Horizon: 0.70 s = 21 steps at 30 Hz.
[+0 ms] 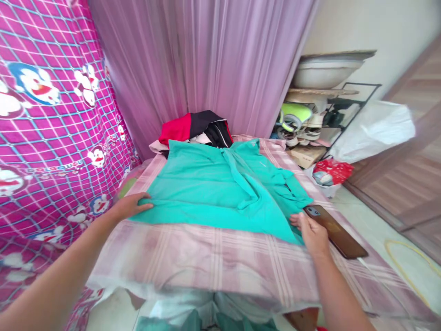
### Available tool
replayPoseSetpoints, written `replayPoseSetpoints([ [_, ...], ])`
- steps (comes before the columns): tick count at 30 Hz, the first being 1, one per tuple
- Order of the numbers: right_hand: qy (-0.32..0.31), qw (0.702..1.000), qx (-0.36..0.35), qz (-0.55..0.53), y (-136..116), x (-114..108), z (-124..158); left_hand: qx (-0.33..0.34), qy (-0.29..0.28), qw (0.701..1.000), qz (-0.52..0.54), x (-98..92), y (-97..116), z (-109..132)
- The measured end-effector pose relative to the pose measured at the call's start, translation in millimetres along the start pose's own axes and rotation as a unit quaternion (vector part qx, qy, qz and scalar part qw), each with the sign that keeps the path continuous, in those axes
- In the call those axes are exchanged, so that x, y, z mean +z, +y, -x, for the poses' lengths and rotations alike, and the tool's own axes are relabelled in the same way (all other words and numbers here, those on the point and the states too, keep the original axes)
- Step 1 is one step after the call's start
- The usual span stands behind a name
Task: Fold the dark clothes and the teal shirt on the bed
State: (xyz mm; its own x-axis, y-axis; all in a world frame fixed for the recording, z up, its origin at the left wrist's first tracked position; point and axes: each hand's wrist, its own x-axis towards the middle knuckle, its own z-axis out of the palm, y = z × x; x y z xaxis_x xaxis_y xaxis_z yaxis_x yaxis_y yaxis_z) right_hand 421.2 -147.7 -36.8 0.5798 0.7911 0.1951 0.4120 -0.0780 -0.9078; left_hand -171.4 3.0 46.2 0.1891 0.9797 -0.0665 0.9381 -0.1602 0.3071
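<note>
A teal garment (196,184) lies spread over a plaid cloth in front of me, with a raised fold running down its right half. Whether it is a top or shorts I cannot tell. At its near left corner my left hand (131,207) is closed on the edge, thumb and fingers pinching the fabric. My right hand (313,232) grips the near right corner, its fingers curled in at the hem. Just beyond that hand lies a brown phone (339,234) with a white cable plugged in.
The plaid cloth (206,262) covers the table. A heap of red and black clothes (193,126) sits at the far edge, before a purple curtain (206,59). Pink patterned fabric (69,115) hangs at left. On the right stand a shoe rack (358,108) and bags (332,172).
</note>
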Motion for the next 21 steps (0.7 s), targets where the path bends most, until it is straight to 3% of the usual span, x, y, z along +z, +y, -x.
replayPoseSetpoints([
  [4,-0.006,1.000,-0.001,0.003,13,-2,-4,-0.058,0.002,0.990,0.126,-7.6,-13,13],
  [10,-0.005,1.000,-0.014,0.025,18,-1,-2,-0.093,0.022,0.963,0.253,-2.4,-10,24],
  [18,-0.034,0.991,-0.072,0.107,-6,-6,14,-0.131,0.178,0.918,0.329,23.2,6,15],
  [21,-0.083,0.984,-0.110,0.116,-14,-7,20,-0.153,0.198,0.931,0.267,29.4,7,15],
])
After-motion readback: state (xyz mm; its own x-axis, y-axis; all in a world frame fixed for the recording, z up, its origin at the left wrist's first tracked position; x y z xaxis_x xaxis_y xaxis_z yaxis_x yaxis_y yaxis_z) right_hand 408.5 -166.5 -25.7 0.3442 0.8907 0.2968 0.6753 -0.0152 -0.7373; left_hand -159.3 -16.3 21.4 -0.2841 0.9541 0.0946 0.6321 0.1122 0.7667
